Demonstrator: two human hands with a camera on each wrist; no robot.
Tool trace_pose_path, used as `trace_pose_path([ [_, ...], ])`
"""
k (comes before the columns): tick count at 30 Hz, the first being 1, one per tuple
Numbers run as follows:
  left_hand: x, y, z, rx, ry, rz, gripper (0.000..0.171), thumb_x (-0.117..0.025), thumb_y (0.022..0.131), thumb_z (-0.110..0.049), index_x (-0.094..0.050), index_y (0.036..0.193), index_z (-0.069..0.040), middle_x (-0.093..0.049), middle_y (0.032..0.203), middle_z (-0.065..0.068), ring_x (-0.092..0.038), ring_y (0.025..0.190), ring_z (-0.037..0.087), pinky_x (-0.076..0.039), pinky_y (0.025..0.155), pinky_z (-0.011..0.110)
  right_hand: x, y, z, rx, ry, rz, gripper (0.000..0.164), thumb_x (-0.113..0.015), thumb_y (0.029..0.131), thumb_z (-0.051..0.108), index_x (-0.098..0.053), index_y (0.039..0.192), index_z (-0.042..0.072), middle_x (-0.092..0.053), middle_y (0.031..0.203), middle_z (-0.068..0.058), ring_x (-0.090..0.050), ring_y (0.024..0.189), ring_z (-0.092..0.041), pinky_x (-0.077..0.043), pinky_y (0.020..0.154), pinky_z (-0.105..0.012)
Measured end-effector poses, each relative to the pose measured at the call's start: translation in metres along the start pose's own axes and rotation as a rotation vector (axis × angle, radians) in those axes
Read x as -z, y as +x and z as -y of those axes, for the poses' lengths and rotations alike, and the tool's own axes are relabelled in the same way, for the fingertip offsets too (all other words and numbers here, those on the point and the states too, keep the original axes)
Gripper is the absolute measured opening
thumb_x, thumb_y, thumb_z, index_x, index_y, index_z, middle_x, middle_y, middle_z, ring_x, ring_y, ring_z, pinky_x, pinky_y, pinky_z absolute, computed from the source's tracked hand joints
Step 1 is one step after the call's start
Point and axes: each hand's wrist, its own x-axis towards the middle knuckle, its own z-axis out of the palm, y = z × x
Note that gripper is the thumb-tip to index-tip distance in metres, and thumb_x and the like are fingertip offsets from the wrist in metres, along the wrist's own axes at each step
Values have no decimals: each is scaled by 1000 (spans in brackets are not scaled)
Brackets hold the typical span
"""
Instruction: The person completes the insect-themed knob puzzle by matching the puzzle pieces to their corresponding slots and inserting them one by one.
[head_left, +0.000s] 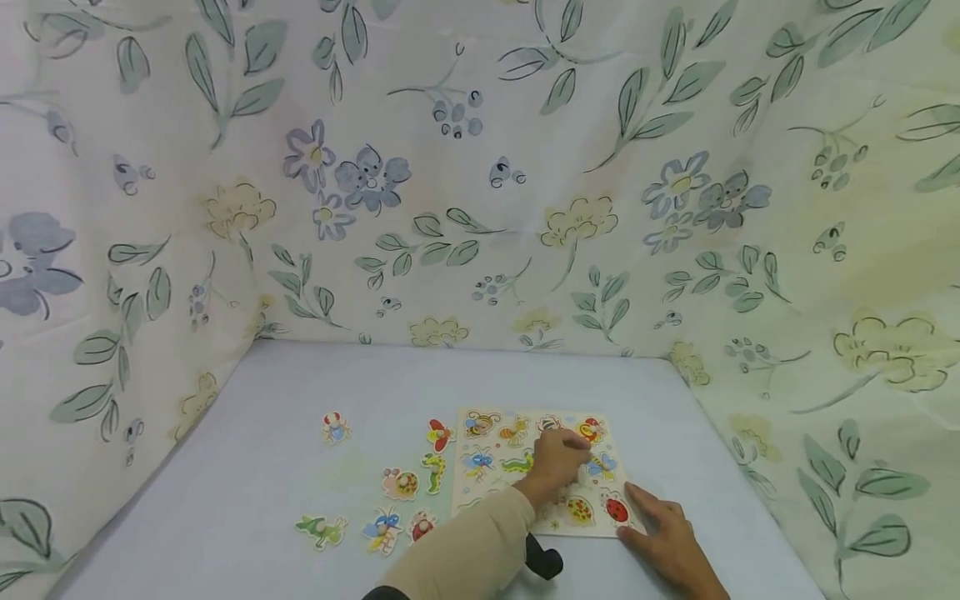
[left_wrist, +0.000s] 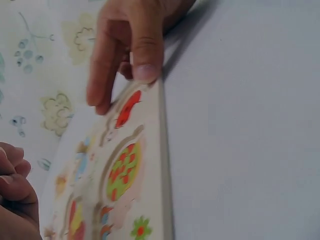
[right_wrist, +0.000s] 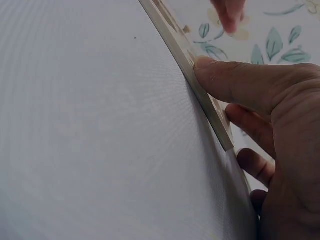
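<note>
A pale wooden puzzle board (head_left: 558,530) with insect pictures in cut-out recesses lies on the white table. My left hand (head_left: 557,460) is over its right half with fingers bent, fingertips beside the blue-winged insect picture (head_left: 602,467). In the left wrist view, part of that left hand (left_wrist: 17,192) shows at the left edge; I cannot tell whether it holds a piece. My right hand (head_left: 667,533) grips the board's near right corner, thumb (right_wrist: 225,82) on the top edge and fingers along the side. Near that corner are the ladybug recess (head_left: 617,509) and the snail recess (left_wrist: 122,172).
Left of the board lie loose insect pieces: a snail (head_left: 401,483), a caterpillar (head_left: 433,473), a red-and-yellow bug (head_left: 439,435), a grasshopper (head_left: 322,531), a blue-winged insect (head_left: 383,531), a ladybug (head_left: 422,525) and a red-and-blue insect (head_left: 336,427). Floral cloth (head_left: 450,183) walls the table.
</note>
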Motion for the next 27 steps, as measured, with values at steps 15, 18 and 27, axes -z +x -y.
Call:
trace_pose_path([
  [15, 75, -33, -39, -88, -311, 18, 7, -71, 87, -9, -75, 92, -12, -70, 96, 3, -33, 38, 8, -33, 39, 21, 0, -2, -9, 11, -47, 5, 80, -77, 78, 46, -48, 142, 8, -44, 143, -18, -41, 116, -41, -35, 88, -62],
  [18, 96, -44, -42, -112, -327, -8, 9, -72, 87, -8, -75, 95, -10, -70, 100, 4, -32, 37, 8, -31, 38, 21, 0, -2, -7, 8, -35, 12, 81, -77, 78, 46, -47, 142, 8, -44, 143, -19, -39, 117, -41, -34, 89, -63],
  [27, 158, -69, -44, -152, -311, -119, 15, -72, 87, -10, -73, 100, -5, -67, 109, 9, -33, 37, 8, -33, 38, 20, 0, 0, 0, 44, -24, 11, 80, -76, 79, 46, -47, 142, 5, -42, 144, -20, -38, 116, -43, -33, 88, -64],
])
